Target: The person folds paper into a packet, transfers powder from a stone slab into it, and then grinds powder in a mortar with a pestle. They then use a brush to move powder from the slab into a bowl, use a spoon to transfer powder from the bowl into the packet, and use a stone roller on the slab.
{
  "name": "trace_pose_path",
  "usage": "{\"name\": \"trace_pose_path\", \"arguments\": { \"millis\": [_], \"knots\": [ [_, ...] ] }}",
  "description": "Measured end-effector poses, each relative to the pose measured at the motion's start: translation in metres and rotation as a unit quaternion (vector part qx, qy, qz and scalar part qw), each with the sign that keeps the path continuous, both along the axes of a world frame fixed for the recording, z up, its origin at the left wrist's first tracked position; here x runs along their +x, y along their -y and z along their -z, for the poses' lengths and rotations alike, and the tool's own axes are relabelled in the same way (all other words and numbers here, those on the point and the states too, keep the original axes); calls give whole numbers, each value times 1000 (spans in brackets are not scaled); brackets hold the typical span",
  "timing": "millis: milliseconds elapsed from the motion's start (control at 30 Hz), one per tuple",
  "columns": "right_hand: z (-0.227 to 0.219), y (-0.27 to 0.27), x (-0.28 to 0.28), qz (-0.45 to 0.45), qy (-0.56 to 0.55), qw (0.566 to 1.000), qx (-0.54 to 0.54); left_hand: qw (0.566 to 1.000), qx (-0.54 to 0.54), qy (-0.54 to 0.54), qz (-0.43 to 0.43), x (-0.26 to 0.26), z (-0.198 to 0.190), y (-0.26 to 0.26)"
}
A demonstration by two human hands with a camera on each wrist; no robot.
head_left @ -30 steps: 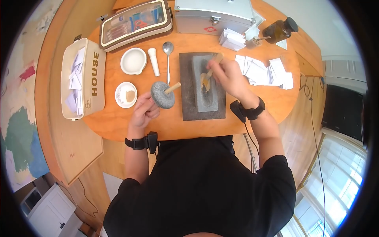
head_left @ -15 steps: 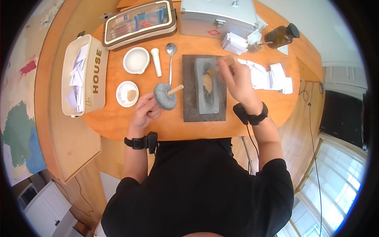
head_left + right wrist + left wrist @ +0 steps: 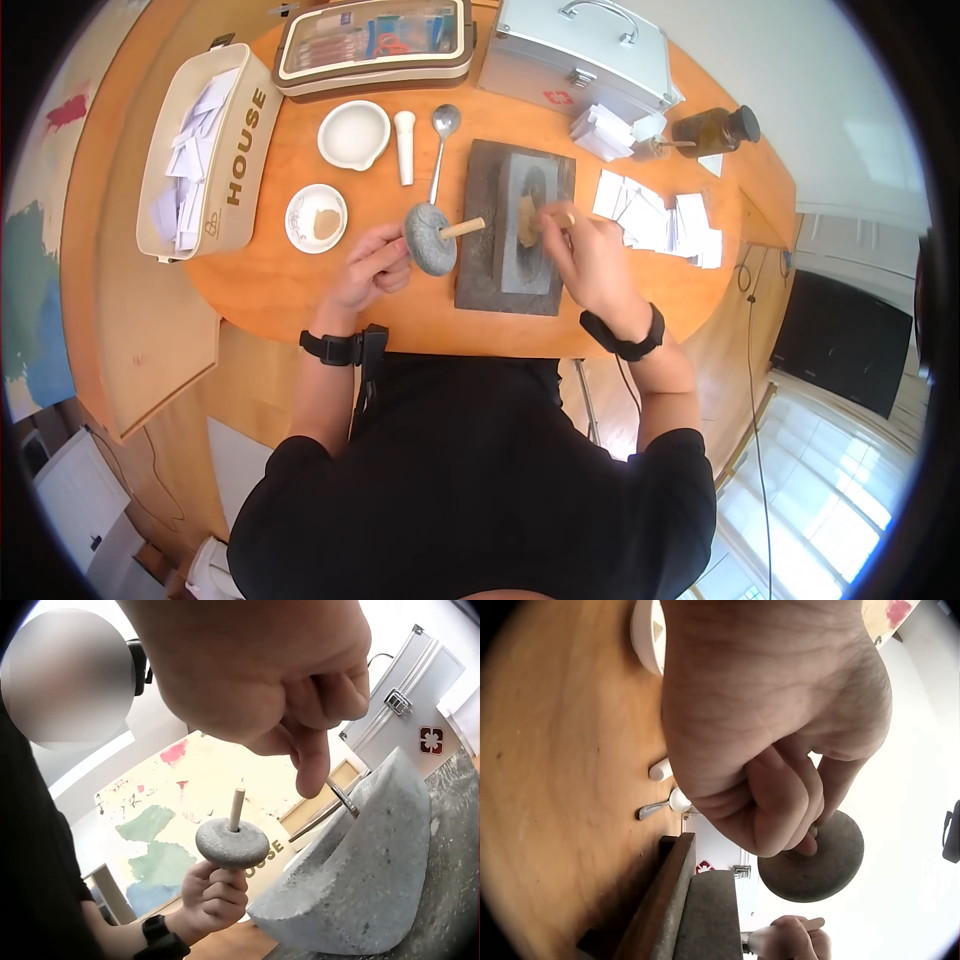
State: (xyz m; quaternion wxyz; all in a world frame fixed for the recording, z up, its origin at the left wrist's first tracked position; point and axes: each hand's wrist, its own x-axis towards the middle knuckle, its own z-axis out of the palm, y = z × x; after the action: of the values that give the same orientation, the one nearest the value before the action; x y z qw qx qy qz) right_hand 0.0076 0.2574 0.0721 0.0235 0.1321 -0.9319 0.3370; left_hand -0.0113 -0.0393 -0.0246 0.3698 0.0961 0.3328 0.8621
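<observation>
My left hand [image 3: 372, 272] pinches one end of the wooden axle through a grey stone grinding wheel [image 3: 428, 243], held up left of the trough. The axle's other end [image 3: 236, 810] sticks out free. The boat-shaped stone trough [image 3: 513, 200] stands on a dark slab [image 3: 483, 255] and has tan powder [image 3: 527, 222] in its hollow. Over the trough's right side, my right hand [image 3: 597, 265] pinches a small brush by its wooden handle [image 3: 815, 924]. In the right wrist view the brush's metal part [image 3: 345, 799] points down into the trough; its tip is hidden behind the wall.
Left of the slab are a white mortar [image 3: 355, 135], a pestle [image 3: 404, 150], a spoon [image 3: 446, 122] and a dish [image 3: 316, 218] of powder. A paper-filled bin [image 3: 245, 170], a clear-lidded box [image 3: 375, 45], a metal case [image 3: 570, 60], a brown jar [image 3: 715, 130] and paper slips [image 3: 640, 215] surround them.
My right hand lifted the brush away from the powder, then brought it back down over the trough. The left hand still holds the wheel, now tilted more upright. The head view has shifted.
</observation>
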Motion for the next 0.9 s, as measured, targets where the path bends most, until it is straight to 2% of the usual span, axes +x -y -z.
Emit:
{"name": "trace_pose_path", "arguments": {
  "millis": [100,200,300,400,500,600,700,800,900],
  "knots": [
    [-3,4,4,40,-22,997,-67,1000,6,-1,4,-1,-2,1],
    [8,-1,5,-6,-42,999,-3,1000,8,-3,9,-1,1,2],
    [2,5,13,19,-17,997,-72,1000,6,-6,6,-2,2,1],
    [5,-1,13,14,7,1000,-26,1000,0,-3,6,-2,-2,1],
    [1,-3,21,74,12,992,-105,1000,-2,-5,9,-3,-2,1],
    [1,-9,27,77,5,983,-165,1000,-3,0,6,-2,-3,1],
    [3,-10,34,70,35,981,-179,1000,0,-3,7,-4,-3,1],
    [15,-18,31,5,57,976,-211,1000,1,-4,10,-3,-2,1],
    [11,-22,27,-12,92,975,-201,1000,-10,-3,11,-5,-6,-2]
  ]
}}
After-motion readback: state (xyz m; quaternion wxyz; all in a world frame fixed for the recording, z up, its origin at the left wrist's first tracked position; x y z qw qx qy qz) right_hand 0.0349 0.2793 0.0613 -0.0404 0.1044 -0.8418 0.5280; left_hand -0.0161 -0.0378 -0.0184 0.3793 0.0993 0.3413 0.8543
